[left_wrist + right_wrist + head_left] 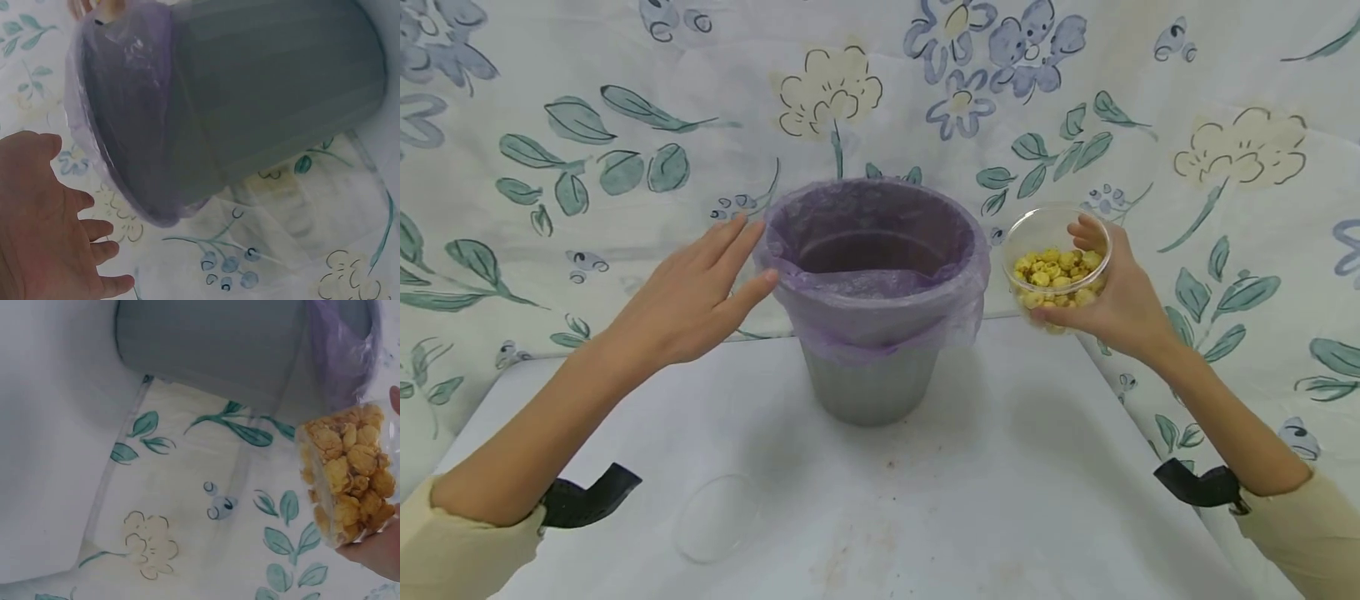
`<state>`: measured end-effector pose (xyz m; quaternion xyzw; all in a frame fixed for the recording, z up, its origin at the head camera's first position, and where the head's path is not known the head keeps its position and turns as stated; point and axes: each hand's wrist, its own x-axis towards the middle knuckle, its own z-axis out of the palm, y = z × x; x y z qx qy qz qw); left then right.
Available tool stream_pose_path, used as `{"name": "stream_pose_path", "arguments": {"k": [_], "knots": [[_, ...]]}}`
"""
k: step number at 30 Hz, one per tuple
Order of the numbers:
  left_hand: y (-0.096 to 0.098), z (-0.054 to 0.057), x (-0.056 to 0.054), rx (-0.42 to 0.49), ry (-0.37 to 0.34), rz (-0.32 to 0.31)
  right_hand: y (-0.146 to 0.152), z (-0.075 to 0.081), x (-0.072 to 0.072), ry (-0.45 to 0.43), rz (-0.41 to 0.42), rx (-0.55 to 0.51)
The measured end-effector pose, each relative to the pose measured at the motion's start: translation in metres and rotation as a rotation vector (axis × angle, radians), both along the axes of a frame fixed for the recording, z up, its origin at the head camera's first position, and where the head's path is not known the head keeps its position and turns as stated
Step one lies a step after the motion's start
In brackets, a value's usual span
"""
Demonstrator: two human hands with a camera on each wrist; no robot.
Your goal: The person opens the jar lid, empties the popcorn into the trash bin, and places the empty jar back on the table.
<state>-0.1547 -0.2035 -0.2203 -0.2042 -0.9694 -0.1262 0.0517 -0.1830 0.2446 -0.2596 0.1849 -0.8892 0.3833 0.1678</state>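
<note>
In the head view my right hand (1116, 296) holds a clear plastic cup (1026, 242) partly filled with yellow popcorn (1056, 271), raised off the table to the right of a trash bin. The right wrist view shows the popcorn (353, 475) through the cup's wall, with part of the right hand (381, 550) around it. The grey trash bin (868, 392) stands upright, lined with a purple plastic bag (880, 312) folded over its rim. My left hand (692, 292) is beside the bin's left rim, fingers extended and holding nothing; the left wrist view shows its palm (37, 219).
A clear round lid (715, 518) lies flat on the white table (1000, 500) at the front left. Small crumbs and brownish smudges mark the table in front of the bin. A flower-printed cloth (700, 67) hangs behind the table.
</note>
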Motion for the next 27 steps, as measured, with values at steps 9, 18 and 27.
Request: {"name": "stream_pose_path", "arguments": {"k": [9,18,27], "knots": [[0.013,0.010,-0.023,-0.026,-0.074,0.005,-0.003,0.015,-0.017,0.008,-0.033,0.052],[0.022,0.015,-0.045,-0.012,-0.118,0.019,-0.007,0.029,-0.031,0.046,-0.044,0.109],[0.028,0.009,-0.054,-0.083,-0.148,0.051,-0.013,0.040,-0.044,0.103,-0.017,0.133]]}}
